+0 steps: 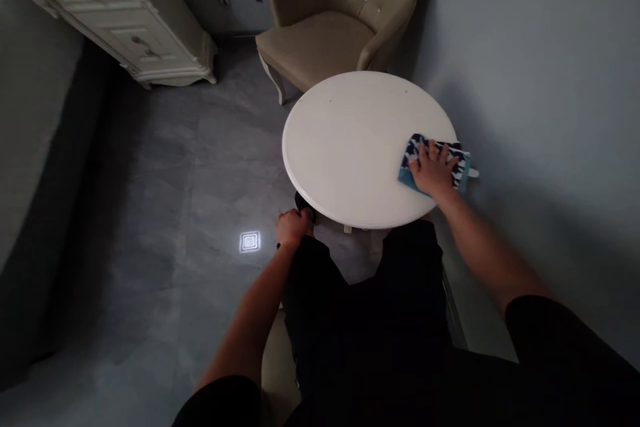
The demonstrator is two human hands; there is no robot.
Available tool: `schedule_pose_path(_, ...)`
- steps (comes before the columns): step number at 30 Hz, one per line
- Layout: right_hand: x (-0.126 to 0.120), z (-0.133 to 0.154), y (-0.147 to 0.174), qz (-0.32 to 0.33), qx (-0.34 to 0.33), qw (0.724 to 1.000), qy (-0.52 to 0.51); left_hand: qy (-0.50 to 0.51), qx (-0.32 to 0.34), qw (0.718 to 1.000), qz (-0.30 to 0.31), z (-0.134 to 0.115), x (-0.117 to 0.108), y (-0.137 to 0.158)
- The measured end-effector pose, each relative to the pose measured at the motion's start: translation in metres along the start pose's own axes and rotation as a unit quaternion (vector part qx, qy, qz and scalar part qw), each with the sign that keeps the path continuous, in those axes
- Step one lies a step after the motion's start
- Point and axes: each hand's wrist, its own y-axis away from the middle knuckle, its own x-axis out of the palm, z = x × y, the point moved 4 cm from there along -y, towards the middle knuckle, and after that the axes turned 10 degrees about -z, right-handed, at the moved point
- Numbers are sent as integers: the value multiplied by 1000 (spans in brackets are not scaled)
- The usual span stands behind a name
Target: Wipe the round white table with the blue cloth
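Note:
My right hand (pixel 433 170) lies flat on a folded cloth (pixel 461 159), its fingers spread. The cloth has a dark blue and white pattern with teal edges. It rests near the right edge of a round white table (pixel 345 140) and reaches past the rim. Below the table's left front edge, my left hand (pixel 293 227) is closed and rests at my knee. Whether anything is inside its curled fingers cannot be seen. A black object (pixel 306 205), mostly hidden, shows just beyond that hand, under the table edge.
A beige tufted armchair (pixel 320 43) stands behind the table. At the upper left is a white cabinet (pixel 125 33) with drawers. A wall (pixel 560 80) runs close along the right. A bright square patch (pixel 250 241) shows on the grey tiled floor (pixel 165 213).

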Motion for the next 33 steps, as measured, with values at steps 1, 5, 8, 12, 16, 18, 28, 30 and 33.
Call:
schedule_pose_path(1, 4, 34, 1, 2, -27, 1000, -12, -1, -3, 1000, 1, 1, 0, 0)
schedule_pose_path(5, 21, 206, 8, 21, -157, 984, -86, -7, -19, 1000, 7, 5, -4, -1)
schedule_pose_path(8, 22, 319, 12, 9, -219, 963, -154, -11, -28, 1000, 7, 5, -8, -2)
schedule_pose_path(12, 19, 389, 13, 9, -266, 948, -173, -16, -44, 999, 11, 2, -12, -3)
schedule_pose_path(16, 16, 354, 5, 6, -255, 954, -156, -21, -30, 999, 15, -6, -11, -2)
schedule_pose_path(18, 13, 301, -3, 6, -232, 961, -148, -26, -22, 999, 18, -10, -9, -1)
schedule_pose_path(28, -11, -38, -42, 2, 8, 1000, -5, -9, 23, 1000, 16, -14, -5, 1)
schedule_pose_path(30, -8, -39, -49, 9, 29, 999, 15, -5, 24, 1000, 14, -12, -7, 1)
schedule_pose_path(33, 0, 25, -59, 6, 18, 999, 29, -1, 25, 1000, 12, -8, -8, -1)
